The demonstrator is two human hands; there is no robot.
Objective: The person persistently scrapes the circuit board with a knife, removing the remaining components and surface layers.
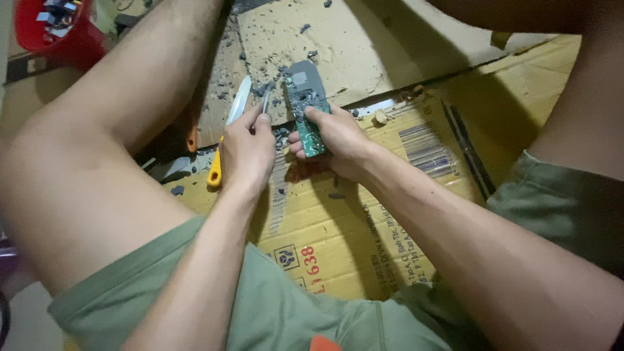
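While gripped, circuit board (305, 107) between fingers (305, 138).

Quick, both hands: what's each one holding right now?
Left hand: closed on a thin metal tool.
Right hand: closed on a green circuit board.

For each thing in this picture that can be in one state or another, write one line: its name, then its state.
Green circuit board with grey coating: gripped, tilted, partly scraped.
Right hand: closed around the board's lower end.
Left hand: closed on a thin metal tool.
Thin metal tool: tip at the board's edge.
Yellow-handled knife with pale blade: lying flat, unheld.
Flattened brown cardboard: littered with grey crumbs.
Red plastic container: holds small parts.
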